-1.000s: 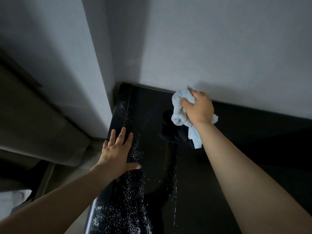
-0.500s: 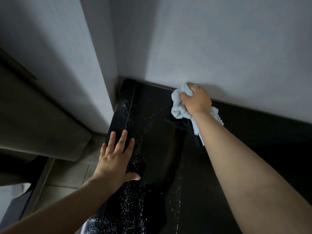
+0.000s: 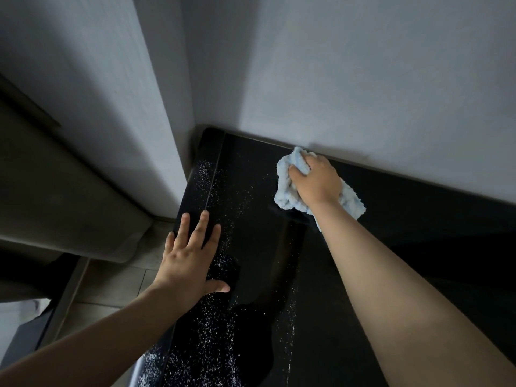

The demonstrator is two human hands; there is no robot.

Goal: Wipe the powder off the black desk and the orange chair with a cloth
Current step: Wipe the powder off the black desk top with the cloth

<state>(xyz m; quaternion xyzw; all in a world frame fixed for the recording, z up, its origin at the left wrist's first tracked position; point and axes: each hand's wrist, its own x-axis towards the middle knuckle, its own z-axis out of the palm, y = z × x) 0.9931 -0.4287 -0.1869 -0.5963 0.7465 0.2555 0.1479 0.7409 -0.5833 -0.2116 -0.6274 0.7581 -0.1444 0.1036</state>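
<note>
The glossy black desk (image 3: 418,247) runs along the wall. White powder (image 3: 212,339) is scattered down its left side, densest near the front-left edge, with a thin streak further right. My right hand (image 3: 315,182) grips a bunched light-blue cloth (image 3: 287,188) and presses it on the desk at the back edge, against the wall. My left hand (image 3: 192,258) lies flat with fingers spread on the desk's left edge, its thumb among the powder. The orange chair is out of view.
A grey wall (image 3: 363,79) rises directly behind the desk, and a wall corner (image 3: 173,135) juts out at the desk's back left. Left of the desk are tiled floor (image 3: 117,283) and a dark, dim piece of furniture (image 3: 55,191).
My right hand has moved the cloth from above the desk's middle back and down onto the surface at the wall. My left hand has stayed flat on the left edge.
</note>
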